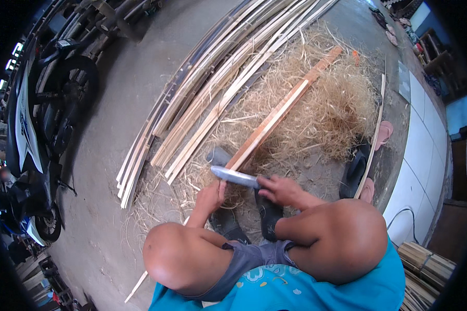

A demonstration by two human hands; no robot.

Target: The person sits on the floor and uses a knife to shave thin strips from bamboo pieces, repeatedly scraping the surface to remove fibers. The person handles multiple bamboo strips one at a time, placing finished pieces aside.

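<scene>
Crosswise, I'm holding a broad-bladed knife (236, 177) over a pale wooden strip (285, 107).
My right hand (281, 191) is gripping the knife's handle; my left hand (210, 197) is curling just beside the blade's tip, though I can't tell whether it's pinching anything. The strip is lying along a reddish-brown board (324, 63), which is slanting away among curly shavings (342, 109).

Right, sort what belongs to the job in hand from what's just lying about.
Belongs to the job:
broad blade, gripped in the right hand
pale strip passing under it, near the left hand
reddish-brown plank along that strip
shavings and long pale strips, likely waste and stock

Just lying about, apparently:
motorcycle
pink sandals
</scene>
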